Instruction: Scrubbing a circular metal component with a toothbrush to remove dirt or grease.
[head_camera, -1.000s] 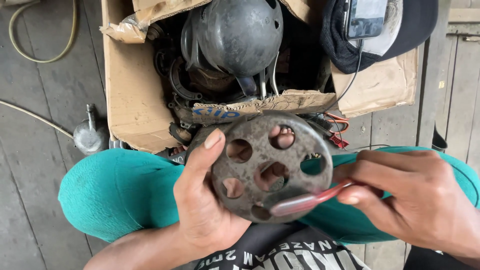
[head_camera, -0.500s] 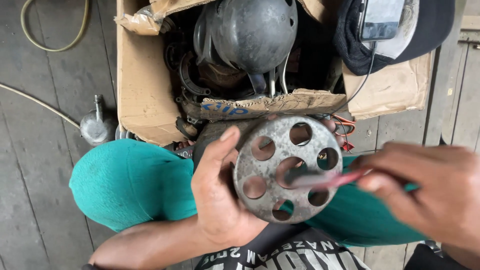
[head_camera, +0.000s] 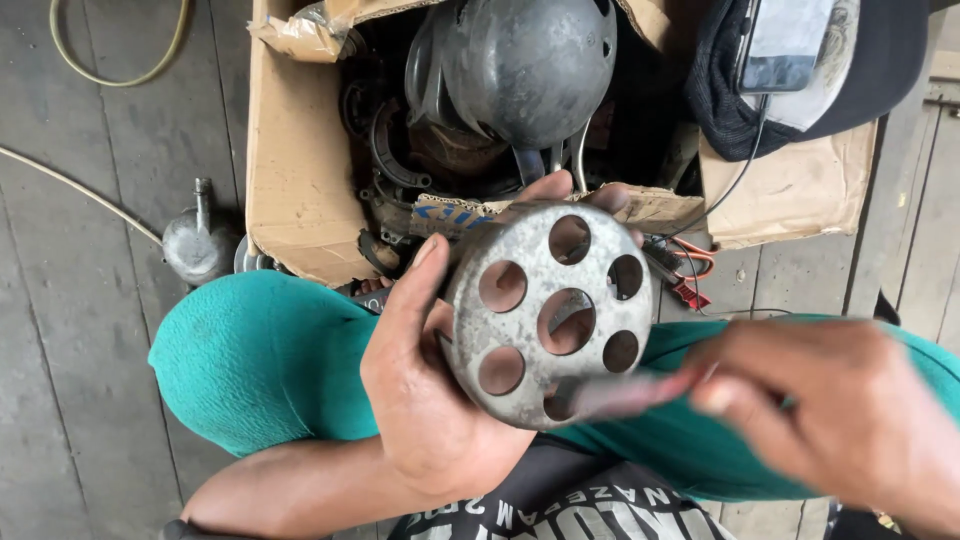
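My left hand (head_camera: 425, 395) grips a round grey metal disc (head_camera: 525, 340) with several round holes, held over my lap in teal trousers. Its thumb lies on the disc's left edge and its fingertips curl over the top rim. My right hand (head_camera: 835, 415), blurred at the lower right, holds a thin reddish-handled tool (head_camera: 620, 392) whose end rests against the disc's lower edge.
A torn cardboard box (head_camera: 295, 175) stands ahead on the grey plank floor, filled with dark metal parts and a rounded metal housing (head_camera: 525, 65). A dark cap with a phone (head_camera: 785, 45) lies on its right flap. A small metal can (head_camera: 198, 245) and a hose (head_camera: 120, 75) are at the left.
The disc has been raised and tilted more toward the camera. My right hand has moved the tool along the disc's lower edge.
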